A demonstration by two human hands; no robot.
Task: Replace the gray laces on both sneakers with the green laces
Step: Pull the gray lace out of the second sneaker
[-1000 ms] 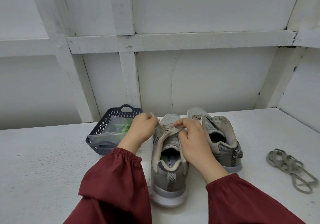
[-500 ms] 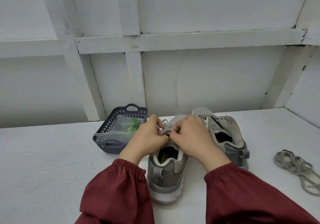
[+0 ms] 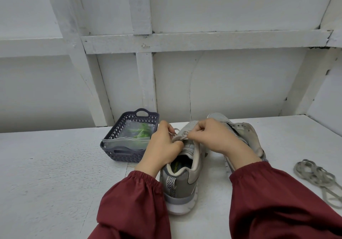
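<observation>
Two gray sneakers stand heel-toward-me on the white table. The nearer sneaker still carries its gray lace. My left hand and my right hand both pinch that lace over the tongue, fingertips almost touching. The second sneaker stands behind my right hand, partly hidden, with no lace showing in its eyelets. A loose gray lace lies coiled on the table at the right. Green laces sit in a clear bag inside the dark basket to the left.
A white panelled wall with beams rises right behind the table. The basket stands next to my left wrist. My red sleeves cover the front of the table.
My hands have drawn together over the nearer sneaker's tongue. The view has shifted so that everything sits a little further right.
</observation>
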